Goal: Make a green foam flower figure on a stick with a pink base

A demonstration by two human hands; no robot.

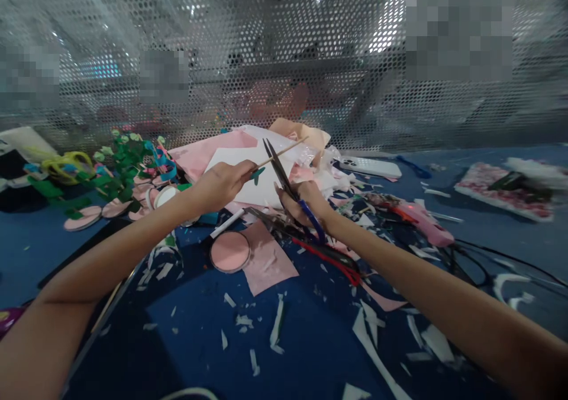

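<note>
My left hand (223, 184) is closed on a thin wooden stick (288, 148), which points up to the right. A small teal-green piece (257, 175) shows just under those fingers. My right hand (306, 202) grips a pair of scissors (278, 166) with blue handles, blades partly apart and pointing up. The blades cross the stick's middle in the view; whether they touch it I cannot tell. Behind both hands lie white paper (239, 166) and pink sheets (193, 154). Below them are a round pink disc (229, 251) and a pink paper square (270, 264).
Green paper plants on pink bases (83, 218) and yellow scissors (66, 166) stand at left. At right are a pink glue gun (428, 222) with its cable, a white phone (371, 167) and a red-handled tool (331, 255). Paper scraps litter the blue table; a perforated metal screen (248, 51) rises behind.
</note>
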